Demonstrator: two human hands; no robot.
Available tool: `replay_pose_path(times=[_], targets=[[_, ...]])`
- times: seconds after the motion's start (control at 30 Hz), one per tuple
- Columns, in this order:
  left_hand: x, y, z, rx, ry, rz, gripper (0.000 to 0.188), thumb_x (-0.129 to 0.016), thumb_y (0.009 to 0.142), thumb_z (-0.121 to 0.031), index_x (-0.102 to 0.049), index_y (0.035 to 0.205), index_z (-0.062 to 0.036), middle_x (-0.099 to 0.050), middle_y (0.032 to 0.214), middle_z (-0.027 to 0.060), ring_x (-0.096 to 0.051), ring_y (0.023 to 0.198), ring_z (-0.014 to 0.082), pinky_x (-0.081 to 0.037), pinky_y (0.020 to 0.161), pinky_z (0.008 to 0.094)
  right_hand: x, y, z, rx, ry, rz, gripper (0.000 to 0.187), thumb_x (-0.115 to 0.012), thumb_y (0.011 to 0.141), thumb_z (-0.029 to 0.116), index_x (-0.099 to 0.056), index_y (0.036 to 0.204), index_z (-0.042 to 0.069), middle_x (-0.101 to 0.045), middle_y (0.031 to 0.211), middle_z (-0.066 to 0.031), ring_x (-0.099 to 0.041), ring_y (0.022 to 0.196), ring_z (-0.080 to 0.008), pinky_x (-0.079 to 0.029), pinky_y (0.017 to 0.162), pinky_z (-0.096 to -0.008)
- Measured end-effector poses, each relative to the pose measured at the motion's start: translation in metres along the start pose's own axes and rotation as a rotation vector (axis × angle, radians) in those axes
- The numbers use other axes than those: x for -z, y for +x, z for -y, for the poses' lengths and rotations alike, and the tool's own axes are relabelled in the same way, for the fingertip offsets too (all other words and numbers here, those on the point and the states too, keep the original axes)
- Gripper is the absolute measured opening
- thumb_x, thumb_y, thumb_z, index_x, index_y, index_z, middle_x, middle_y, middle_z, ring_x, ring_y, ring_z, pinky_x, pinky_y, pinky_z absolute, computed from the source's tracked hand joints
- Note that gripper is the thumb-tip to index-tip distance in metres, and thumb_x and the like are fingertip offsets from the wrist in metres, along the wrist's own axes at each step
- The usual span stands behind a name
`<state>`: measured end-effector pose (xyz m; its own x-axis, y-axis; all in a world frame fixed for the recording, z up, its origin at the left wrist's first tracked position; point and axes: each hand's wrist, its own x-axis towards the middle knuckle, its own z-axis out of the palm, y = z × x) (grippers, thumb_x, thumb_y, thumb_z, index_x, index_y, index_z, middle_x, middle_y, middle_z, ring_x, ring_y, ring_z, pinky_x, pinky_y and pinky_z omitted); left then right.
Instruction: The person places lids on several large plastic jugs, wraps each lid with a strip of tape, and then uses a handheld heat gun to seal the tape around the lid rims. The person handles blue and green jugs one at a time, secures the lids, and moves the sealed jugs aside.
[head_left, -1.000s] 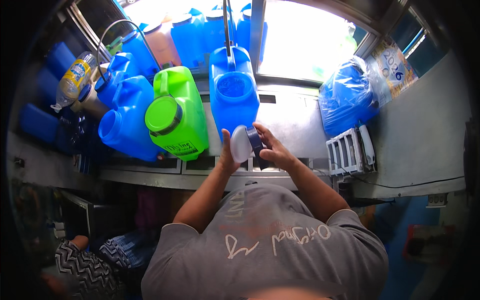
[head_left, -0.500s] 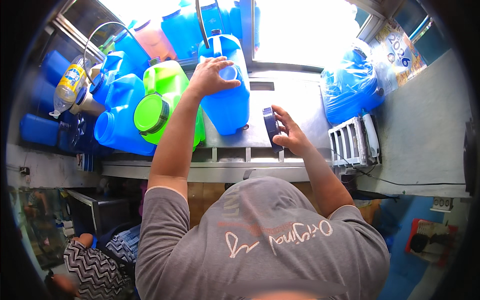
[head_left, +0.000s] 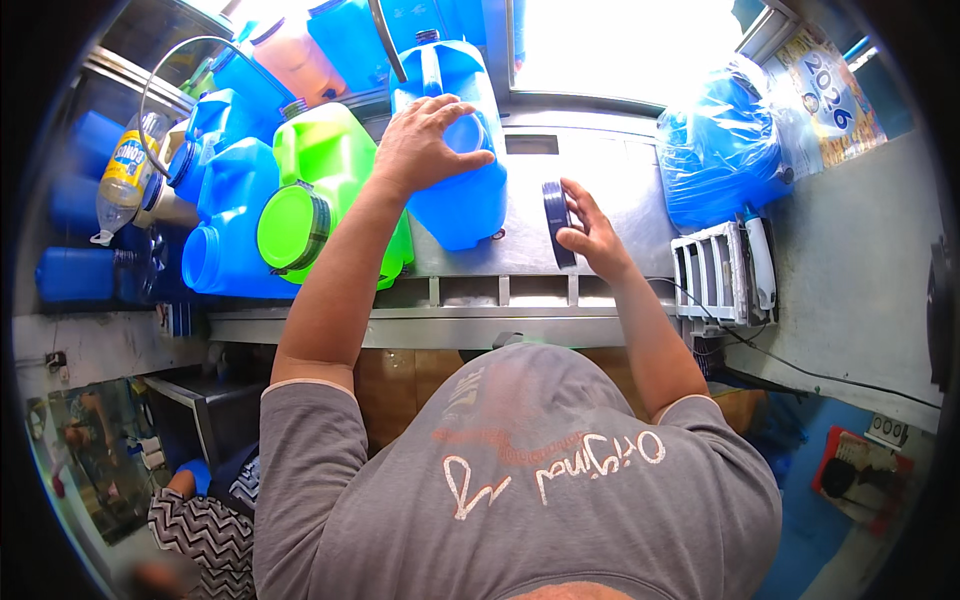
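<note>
A blue jug (head_left: pixel 458 205) stands on the metal counter, its wide mouth toward me. My left hand (head_left: pixel 425 150) lies on the jug beside that mouth, fingers spread and thumb out to the right; the palm covers part of the opening. To the right of the jug, my right hand (head_left: pixel 598 240) holds a dark round screw lid (head_left: pixel 558 223) on edge between thumb and fingers. The lid is apart from the jug. Left of my left forearm stands a green jug (head_left: pixel 345 160) with its wide lid (head_left: pixel 292 228) on.
More blue jugs (head_left: pixel 240 215) crowd the left side, one with an uncovered mouth. A curved thin tube (head_left: pixel 386 40) hangs over the blue jug. At right are a plastic-wrapped blue container (head_left: pixel 722 150), a white rack (head_left: pixel 708 278) and a cable (head_left: pixel 800 372). Another person (head_left: pixel 205 530) is at lower left.
The view has shifted slightly. My right hand has carried the lid a little farther from me over the counter. My left hand keeps its place on the blue jug.
</note>
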<state>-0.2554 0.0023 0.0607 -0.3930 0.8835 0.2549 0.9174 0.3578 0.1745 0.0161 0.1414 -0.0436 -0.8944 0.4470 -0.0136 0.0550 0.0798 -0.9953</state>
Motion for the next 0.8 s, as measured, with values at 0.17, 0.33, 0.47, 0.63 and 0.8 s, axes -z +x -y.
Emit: replay_pose_path(times=[0.17, 0.33, 0.47, 0.63, 0.8], targets=[[-0.001, -0.002, -0.003, 0.026, -0.002, -0.042, 0.08, -0.073, 0.073, -0.065, -0.062, 0.136, -0.0174, -0.055, 0.146, 0.0104, -0.05, 0.136, 0.0324, -0.038, 0.115, 0.0473, -0.007, 0.032, 0.034, 0.104, -0.034, -0.012, 0.114, -0.077, 0.07, 0.07, -0.032, 0.155, 0.01, -0.043, 0.144, -0.0262, -0.047, 0.133, -0.0395, -0.04, 0.111, -0.0509], [-0.005, -0.002, -0.008, 0.11, 0.01, -0.06, 0.08, -0.072, 0.073, -0.059, -0.06, 0.136, -0.0112, -0.056, 0.144, 0.0124, -0.05, 0.136, 0.0302, -0.037, 0.115, 0.044, 0.0, 0.031, 0.043, 0.105, -0.012, -0.059, 0.113, -0.079, 0.069, 0.068, -0.033, 0.155, 0.012, -0.046, 0.141, -0.0261, -0.05, 0.129, -0.0382, -0.043, 0.108, -0.0489], [-0.004, -0.002, -0.012, 0.162, -0.042, -0.071, 0.081, -0.072, 0.071, -0.057, -0.06, 0.136, -0.0091, -0.057, 0.143, 0.0126, -0.05, 0.136, 0.0281, -0.037, 0.116, 0.0422, 0.012, 0.021, 0.042, 0.137, -0.025, -0.113, 0.109, -0.081, 0.071, 0.064, -0.035, 0.155, 0.011, -0.05, 0.136, -0.0248, -0.055, 0.121, -0.0346, -0.046, 0.103, -0.045], [-0.007, -0.003, -0.016, 0.21, -0.043, -0.072, 0.082, -0.072, 0.071, -0.057, -0.06, 0.136, -0.0078, -0.057, 0.143, 0.0132, -0.05, 0.137, 0.0275, -0.036, 0.116, 0.041, 0.025, 0.009, 0.046, 0.175, -0.023, -0.142, 0.103, -0.081, 0.076, 0.058, -0.035, 0.154, 0.009, -0.053, 0.13, -0.0225, -0.058, 0.109, -0.0276, -0.05, 0.097, -0.0382], [-0.009, -0.002, -0.011, 0.202, -0.047, -0.05, 0.085, -0.071, 0.072, -0.059, -0.058, 0.138, -0.0072, -0.056, 0.145, 0.0138, -0.049, 0.138, 0.0273, -0.036, 0.117, 0.0408, 0.032, 0.003, 0.05, 0.171, -0.015, -0.148, 0.104, -0.082, 0.075, 0.057, -0.035, 0.154, 0.008, -0.054, 0.125, -0.0196, -0.059, 0.108, -0.0267, -0.051, 0.094, -0.0367]])
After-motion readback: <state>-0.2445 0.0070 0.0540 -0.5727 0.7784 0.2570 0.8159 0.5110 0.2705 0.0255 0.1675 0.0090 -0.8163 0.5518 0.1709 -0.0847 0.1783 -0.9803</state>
